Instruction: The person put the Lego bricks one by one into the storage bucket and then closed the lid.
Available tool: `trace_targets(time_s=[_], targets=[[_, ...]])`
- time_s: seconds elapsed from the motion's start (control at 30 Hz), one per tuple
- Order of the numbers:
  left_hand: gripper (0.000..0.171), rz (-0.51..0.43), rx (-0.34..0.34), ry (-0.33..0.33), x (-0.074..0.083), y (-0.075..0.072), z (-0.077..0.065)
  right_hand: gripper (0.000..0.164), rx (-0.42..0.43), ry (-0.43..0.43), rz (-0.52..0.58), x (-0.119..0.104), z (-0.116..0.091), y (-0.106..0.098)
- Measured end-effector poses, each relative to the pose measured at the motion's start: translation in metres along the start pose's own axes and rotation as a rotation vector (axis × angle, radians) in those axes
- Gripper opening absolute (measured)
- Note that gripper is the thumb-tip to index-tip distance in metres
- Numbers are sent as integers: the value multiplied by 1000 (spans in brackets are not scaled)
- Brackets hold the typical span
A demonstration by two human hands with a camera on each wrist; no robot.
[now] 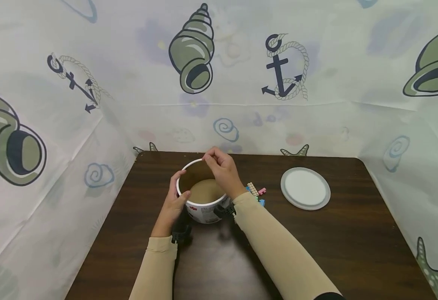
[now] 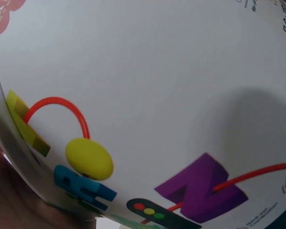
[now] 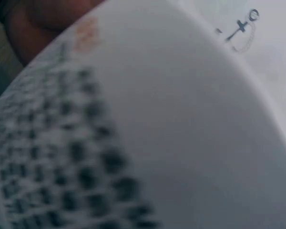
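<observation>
A white round tub with a printed label stands open-topped near the back of the table, its inside brown. My left hand grips its left rim, thumb over the edge and fingers along the outer wall. Across the opening reaches my right hand, its fingertips pinching the far rim. Bright printed letters cover the tub's wall in the left wrist view. In the right wrist view, the wall shows blurred dark print and fills most of the picture.
Several small toy building bricks, in cream, pink and blue, lie just right of the tub, partly behind the right wrist. A round white lid lies farther right on the dark wooden table. Printed cloth hangs behind the table.
</observation>
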State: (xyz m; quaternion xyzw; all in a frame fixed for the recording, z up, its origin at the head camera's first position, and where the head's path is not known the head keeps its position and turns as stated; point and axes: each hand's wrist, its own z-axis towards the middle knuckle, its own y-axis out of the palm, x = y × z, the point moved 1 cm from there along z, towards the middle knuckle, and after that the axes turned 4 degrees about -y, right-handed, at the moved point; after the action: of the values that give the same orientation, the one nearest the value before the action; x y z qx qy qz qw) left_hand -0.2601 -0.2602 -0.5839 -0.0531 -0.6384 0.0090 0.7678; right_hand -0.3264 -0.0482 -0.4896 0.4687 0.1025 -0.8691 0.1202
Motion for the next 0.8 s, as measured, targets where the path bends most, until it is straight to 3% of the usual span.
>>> trace_targets(time_s=[0.1, 0.2, 0.4, 0.53, 0.63, 0.7, 0.8], targets=[[78, 5, -5, -9, 0, 2, 2, 25, 37, -99, -63, -3, -8, -3], [77, -2, -3, -15, 1, 3, 2, 26, 14, -150, -122, -3, -16, -4], [76, -4, 23, -30, 0, 2, -3, 27, -107, -164, -254, 4, -42, -10], [76, 21, 30, -40, -2, 2, -5, 22, -181, -165, -282, -1, -61, -20], [76, 20, 30, -43, -2, 3, -6, 17, -163, -175, -301, -10, -72, -32], [75, 12, 30, -42, -1, 3, -6, 15, -99, -126, -328, -16, -79, -45], [75, -4, 26, -28, 1, 4, -4, 14, -2, 34, -345, -22, -89, -75]])
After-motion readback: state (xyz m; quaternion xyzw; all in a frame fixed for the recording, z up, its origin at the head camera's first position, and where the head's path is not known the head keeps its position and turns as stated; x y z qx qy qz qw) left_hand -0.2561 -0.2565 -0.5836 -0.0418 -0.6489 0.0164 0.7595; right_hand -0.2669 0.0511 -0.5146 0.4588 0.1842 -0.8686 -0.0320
